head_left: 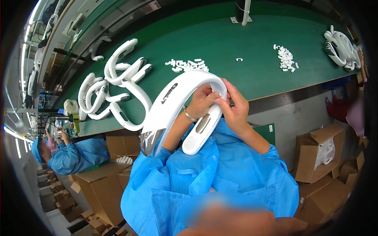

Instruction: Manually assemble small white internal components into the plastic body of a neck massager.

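A white, U-shaped neckband device is held up in front of my chest. One of its ends is glossy and silver; the other has a dotted grille and a silvery oval. My right hand wraps round the bend, thumb on the inner side and fingers behind. Inside the curve, my left hand is closed, its thumb pressing the band close to my right thumb. Whether a small part sits under the thumbs is hidden. A metal bracelet circles my left wrist. Beyond the device lies a pile of small white clips on the green bench.
More neckband devices are heaped on the left of the green bench, others at the far right. A second pile of clips and a single clip lie right. Cardboard boxes flank me. A co-worker sits left.
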`<state>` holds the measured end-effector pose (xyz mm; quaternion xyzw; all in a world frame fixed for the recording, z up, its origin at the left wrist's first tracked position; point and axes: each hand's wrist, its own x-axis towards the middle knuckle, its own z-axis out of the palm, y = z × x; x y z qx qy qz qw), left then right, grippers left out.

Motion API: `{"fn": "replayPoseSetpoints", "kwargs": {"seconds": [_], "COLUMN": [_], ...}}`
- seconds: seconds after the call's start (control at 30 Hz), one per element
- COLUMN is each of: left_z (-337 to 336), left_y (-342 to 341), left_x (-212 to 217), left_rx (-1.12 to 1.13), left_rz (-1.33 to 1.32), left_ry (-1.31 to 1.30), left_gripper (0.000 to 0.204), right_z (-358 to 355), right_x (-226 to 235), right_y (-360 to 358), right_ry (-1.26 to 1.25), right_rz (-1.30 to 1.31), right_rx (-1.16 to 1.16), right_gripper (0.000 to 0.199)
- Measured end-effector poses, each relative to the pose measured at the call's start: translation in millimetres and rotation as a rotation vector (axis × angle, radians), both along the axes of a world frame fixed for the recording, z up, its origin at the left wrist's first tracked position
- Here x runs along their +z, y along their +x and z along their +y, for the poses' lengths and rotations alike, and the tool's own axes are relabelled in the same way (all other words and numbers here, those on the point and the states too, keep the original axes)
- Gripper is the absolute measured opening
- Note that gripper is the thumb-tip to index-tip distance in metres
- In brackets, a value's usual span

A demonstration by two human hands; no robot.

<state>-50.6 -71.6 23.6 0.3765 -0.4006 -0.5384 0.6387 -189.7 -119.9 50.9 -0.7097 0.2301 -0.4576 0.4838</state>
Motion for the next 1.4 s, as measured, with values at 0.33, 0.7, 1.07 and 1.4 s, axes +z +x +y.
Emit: {"fn": "replayPoseSetpoints", "kwargs": {"seconds": [0.33,0.7,1.07,1.4], "left_z": [-5,-7,9,23], "left_y": [-10,-1,8,19], "left_x": [15,8,0,-11], "left_rx": [-0.006,-0.013,0.108,0.273], "left_rz": [-0.065,0.072,-0.180,-0.466], "left_ry": [0.089,0.162,0.095,0.074], "left_gripper": [0.046,0.052,0.063,0.065], "right_z": [-28,-31,-12,-15], "right_x": [-67,-54,-1,-14], "right_y": [-1,14,28,48], "right_ry": [0.132,0.379,-0.367,-0.252], "right_rz": [-0.037,-0.072,0.648,0.437], "right_rx": [0.112,0.206,-0.187,-0.074], "right_gripper": [0.025,0.036,0.024,0.026]}}
